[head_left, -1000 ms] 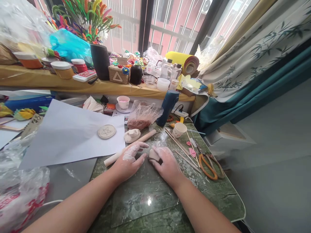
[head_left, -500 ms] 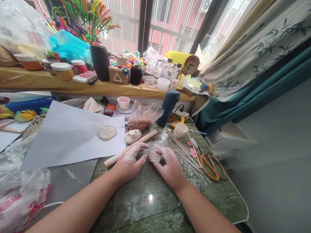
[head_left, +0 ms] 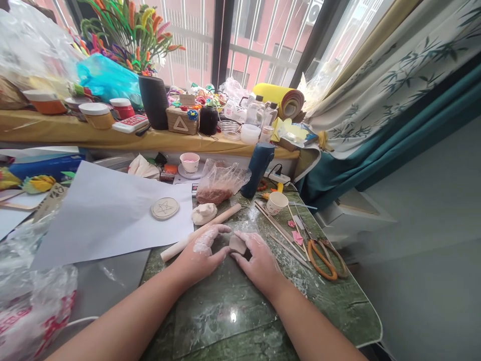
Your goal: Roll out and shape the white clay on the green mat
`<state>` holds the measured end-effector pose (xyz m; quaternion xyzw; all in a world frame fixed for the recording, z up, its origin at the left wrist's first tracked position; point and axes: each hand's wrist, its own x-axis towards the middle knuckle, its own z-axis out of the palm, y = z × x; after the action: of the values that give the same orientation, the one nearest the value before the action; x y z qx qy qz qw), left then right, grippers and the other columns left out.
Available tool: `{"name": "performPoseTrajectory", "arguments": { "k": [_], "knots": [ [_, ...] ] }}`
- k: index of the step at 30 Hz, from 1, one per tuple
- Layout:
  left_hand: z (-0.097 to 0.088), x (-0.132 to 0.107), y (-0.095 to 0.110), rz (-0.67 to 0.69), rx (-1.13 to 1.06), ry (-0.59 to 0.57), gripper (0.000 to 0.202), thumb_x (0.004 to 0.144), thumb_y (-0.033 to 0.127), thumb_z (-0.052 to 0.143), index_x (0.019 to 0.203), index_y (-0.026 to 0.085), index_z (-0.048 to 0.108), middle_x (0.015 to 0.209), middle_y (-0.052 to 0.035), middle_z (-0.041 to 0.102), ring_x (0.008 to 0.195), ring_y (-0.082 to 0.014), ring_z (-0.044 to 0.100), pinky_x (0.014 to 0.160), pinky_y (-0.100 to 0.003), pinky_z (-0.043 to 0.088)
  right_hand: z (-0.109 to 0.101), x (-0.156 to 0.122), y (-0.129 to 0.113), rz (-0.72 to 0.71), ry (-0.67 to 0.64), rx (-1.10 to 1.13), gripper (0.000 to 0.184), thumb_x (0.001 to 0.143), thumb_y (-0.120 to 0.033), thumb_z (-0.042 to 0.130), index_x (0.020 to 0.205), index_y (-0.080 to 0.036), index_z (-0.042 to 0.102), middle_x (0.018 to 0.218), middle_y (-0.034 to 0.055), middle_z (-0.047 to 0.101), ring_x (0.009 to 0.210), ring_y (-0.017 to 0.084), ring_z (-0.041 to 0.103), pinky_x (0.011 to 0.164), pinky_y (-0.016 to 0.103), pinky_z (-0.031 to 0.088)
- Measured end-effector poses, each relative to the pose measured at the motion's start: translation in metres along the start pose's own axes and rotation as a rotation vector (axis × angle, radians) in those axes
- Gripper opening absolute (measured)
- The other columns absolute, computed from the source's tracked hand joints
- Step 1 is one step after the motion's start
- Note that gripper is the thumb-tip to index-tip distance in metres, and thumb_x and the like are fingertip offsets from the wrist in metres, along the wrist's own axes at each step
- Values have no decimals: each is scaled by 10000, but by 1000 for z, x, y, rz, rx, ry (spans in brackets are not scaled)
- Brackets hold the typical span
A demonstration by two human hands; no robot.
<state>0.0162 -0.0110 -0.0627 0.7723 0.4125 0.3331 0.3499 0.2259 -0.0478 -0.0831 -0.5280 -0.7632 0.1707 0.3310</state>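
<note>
A small greyish-white lump of clay [head_left: 237, 245] is between the thumb and fingers of my right hand [head_left: 261, 260], low over the tabletop. My left hand [head_left: 201, 253] is curved on the other side, fingers and thumb apart. Its thumb tip comes close to the clay; I cannot tell if they touch. White powder coats both hands. Behind my left hand lies a wooden rolling pin [head_left: 225, 214], with a bigger lump of white clay [head_left: 204, 213] beside it. A clear sheet [head_left: 210, 313] covers the table under my hands.
A clay disc with a star [head_left: 165, 208] lies on white paper [head_left: 112, 220] at left. Orange-handled scissors [head_left: 322, 260], thin sticks [head_left: 276, 225] and a paper cup [head_left: 277, 203] are at right. Behind stand a dark blue bottle [head_left: 258, 170] and a bag of brown clay [head_left: 214, 193].
My hands have drawn slightly closer together around the clay lump. The lump has shifted a little left and turned in my right fingers.
</note>
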Motion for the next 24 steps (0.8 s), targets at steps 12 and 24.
{"name": "performPoseTrajectory", "arguments": {
  "k": [12,24],
  "knots": [
    [1,4,2,146,171,-122,605,732,238,831,1300,289,628,1253,-63,705,1181,-319,647,1060,-505,507,-1,-3,-8,-35,9,124,550,855,-226,699,1381,-234,536,1315,99,666,1235,266,622,1080,466,505],
    [3,3,-1,189,234,6,371,878,287,674,1246,272,630,1196,-81,715,1129,-300,669,1003,-472,543,-117,-23,79,308,225,-317,266,933,-333,530,1074,-190,704,1052,107,741,928,258,701,849,421,571]
  ]
}}
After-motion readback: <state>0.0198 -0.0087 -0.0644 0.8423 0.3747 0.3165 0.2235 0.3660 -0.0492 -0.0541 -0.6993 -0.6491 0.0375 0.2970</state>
